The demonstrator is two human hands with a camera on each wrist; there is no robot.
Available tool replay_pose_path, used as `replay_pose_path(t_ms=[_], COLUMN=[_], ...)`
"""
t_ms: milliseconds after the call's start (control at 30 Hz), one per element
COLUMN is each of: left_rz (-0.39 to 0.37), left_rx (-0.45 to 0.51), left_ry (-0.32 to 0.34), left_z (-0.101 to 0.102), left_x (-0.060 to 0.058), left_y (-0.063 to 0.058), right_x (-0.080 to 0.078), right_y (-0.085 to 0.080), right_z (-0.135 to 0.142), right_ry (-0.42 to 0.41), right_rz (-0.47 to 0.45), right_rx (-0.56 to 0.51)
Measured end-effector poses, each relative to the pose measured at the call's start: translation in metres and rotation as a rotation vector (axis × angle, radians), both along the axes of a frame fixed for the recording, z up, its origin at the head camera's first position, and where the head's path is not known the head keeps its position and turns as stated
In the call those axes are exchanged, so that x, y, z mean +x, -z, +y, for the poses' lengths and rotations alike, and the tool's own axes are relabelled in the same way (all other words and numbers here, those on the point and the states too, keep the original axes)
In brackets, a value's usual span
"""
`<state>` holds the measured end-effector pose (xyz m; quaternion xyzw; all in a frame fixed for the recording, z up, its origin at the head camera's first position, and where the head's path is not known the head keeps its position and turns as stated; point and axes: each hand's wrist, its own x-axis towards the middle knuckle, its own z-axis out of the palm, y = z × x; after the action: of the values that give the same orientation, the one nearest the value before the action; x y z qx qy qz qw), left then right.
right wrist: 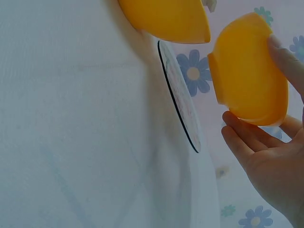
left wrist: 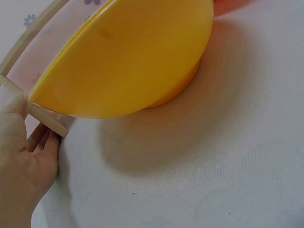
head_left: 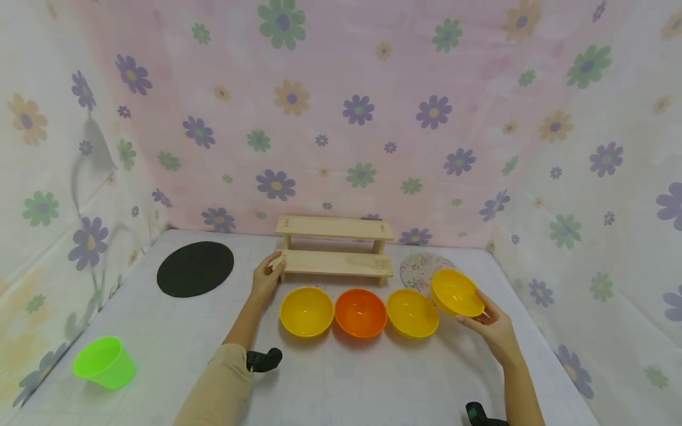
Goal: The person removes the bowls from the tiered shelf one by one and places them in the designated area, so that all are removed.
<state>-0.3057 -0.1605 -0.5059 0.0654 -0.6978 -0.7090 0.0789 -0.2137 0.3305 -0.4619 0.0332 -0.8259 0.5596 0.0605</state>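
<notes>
A two-tier wooden shelf stands at the back wall, and my left hand grips the left end of its lower step. In the left wrist view the thumb lies above the wood, with fingers below. My right hand holds a yellow bowl by its right side, tilted and raised off the table. The right wrist view shows thumb and fingers on either side of that bowl. Before the shelf sit a left yellow bowl, an orange bowl and another yellow bowl in a row.
A round floral mat lies behind the raised bowl, partly covered by it. At the back left is a round black mat. A bright green cup stands at the front left. Flowered cloth walls enclose the white table.
</notes>
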Motion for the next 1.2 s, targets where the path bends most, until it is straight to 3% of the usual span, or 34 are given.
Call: replay_pose_path(t_ms=[233, 467, 767, 1200], left_rz=[0.004, -0.005, -0.004, -0.007], left_rx=[-0.006, 0.006, 0.0, -0.009], left_ry=[0.0, -0.013, -0.006, -0.011], left_z=[0.002, 0.005, 0.004, 0.001], left_x=[0.001, 0.002, 0.0, 0.001], left_y=[0.0, -0.004, -0.002, -0.001], right_x=[0.008, 0.013, 0.017, 0.017], right_y=[0.01, 0.014, 0.027, 0.03], right_z=[0.01, 0.015, 0.02, 0.019], right_ry=[0.034, 0.072, 0.07, 0.02], right_rz=[-0.025, -0.109, -0.212, -0.139], right_rx=[-0.016, 0.083, 0.12, 0.066])
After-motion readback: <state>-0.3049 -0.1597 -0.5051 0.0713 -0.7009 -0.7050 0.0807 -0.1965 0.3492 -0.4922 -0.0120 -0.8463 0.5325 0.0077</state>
